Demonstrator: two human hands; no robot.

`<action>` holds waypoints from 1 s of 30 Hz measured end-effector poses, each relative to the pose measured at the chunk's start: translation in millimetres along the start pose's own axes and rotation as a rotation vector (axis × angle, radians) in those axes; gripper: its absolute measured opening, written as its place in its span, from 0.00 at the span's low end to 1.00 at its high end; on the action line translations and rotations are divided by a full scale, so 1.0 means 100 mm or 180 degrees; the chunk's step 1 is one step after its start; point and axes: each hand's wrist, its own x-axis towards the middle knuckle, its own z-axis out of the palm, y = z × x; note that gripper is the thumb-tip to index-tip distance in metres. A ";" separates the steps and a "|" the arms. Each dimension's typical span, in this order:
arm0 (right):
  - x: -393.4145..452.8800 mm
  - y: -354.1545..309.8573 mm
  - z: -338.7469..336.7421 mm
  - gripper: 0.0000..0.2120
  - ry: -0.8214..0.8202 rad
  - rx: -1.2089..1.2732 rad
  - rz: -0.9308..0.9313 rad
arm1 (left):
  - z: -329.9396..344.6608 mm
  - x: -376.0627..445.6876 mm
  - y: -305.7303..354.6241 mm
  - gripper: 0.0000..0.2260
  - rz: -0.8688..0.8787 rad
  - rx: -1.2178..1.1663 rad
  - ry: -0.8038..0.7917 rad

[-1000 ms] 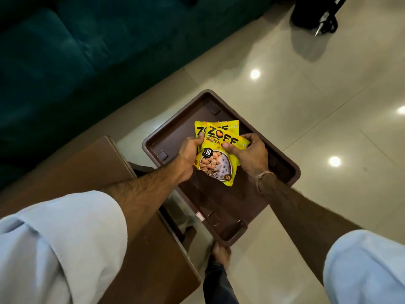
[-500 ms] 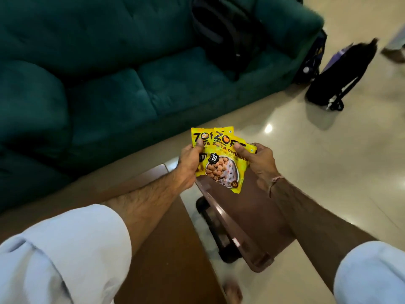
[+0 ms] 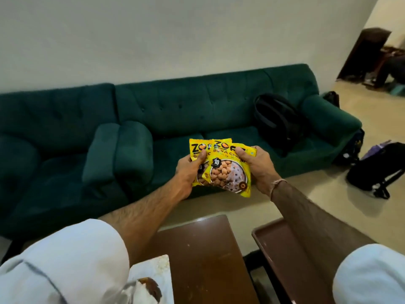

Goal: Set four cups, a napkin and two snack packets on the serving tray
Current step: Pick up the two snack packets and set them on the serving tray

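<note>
Two yellow snack packets (image 3: pixel 225 170) overlap in the air in front of me, over the sofa's front edge. My left hand (image 3: pixel 189 172) grips their left side and my right hand (image 3: pixel 258 167) grips the right side, thumbs on the front. The brown serving tray (image 3: pixel 276 244) lies low at the right, partly under my right forearm. A white napkin (image 3: pixel 157 268) lies at the bottom edge by my left sleeve, with something brown and white on it. No cups are in view.
A brown wooden table (image 3: pixel 203 260) stands below my arms, left of the tray. A dark green sofa (image 3: pixel 175 110) fills the middle, with a black backpack (image 3: pixel 278 119) on its seat. Another black bag (image 3: pixel 381 167) lies on the tiled floor at right.
Both hands have lifted the two packets up off the tray and away from it. My view has tilted up from the floor to the sofa and wall.
</note>
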 end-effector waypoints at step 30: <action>-0.50 -0.70 2.82 0.18 -0.1239 -0.0289 -0.0057 | -3.83 -1.40 0.67 0.22 0.0321 -0.0272 0.1418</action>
